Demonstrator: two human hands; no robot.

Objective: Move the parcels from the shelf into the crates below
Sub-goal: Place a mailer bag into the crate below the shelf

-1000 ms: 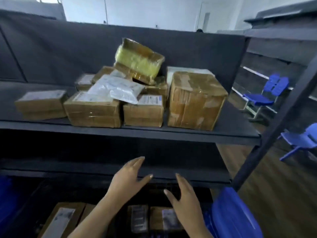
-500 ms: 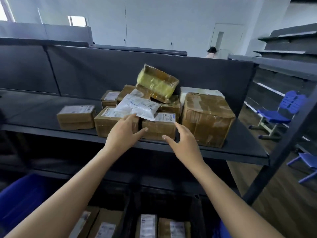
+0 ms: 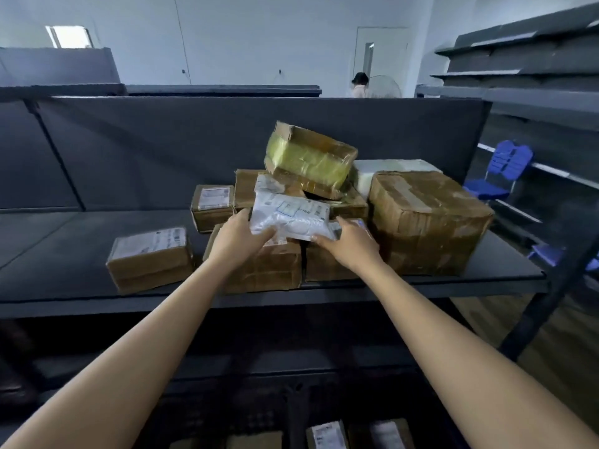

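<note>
A pile of taped cardboard parcels sits on the dark shelf (image 3: 81, 254). A white plastic mailer bag (image 3: 291, 215) lies on top of the front boxes. My left hand (image 3: 238, 239) grips its left end and my right hand (image 3: 348, 243) grips its right end. Above it a yellow-taped box (image 3: 311, 158) leans tilted on the pile. A large brown box (image 3: 428, 222) stands at the right, and a small labelled box (image 3: 150, 257) sits apart at the left. Far below, parcels in the crates (image 3: 327, 434) show at the bottom edge.
A white box (image 3: 382, 170) sits behind the large one. A lower shelf board (image 3: 259, 364) runs between the shelf and the crates. Blue chairs (image 3: 505, 170) and more racking (image 3: 525, 59) stand at the right. A person (image 3: 359, 85) is far off by the door.
Both hands rose from below the shelf up to the pile and closed on the two ends of the white mailer bag. The view tilted upward.
</note>
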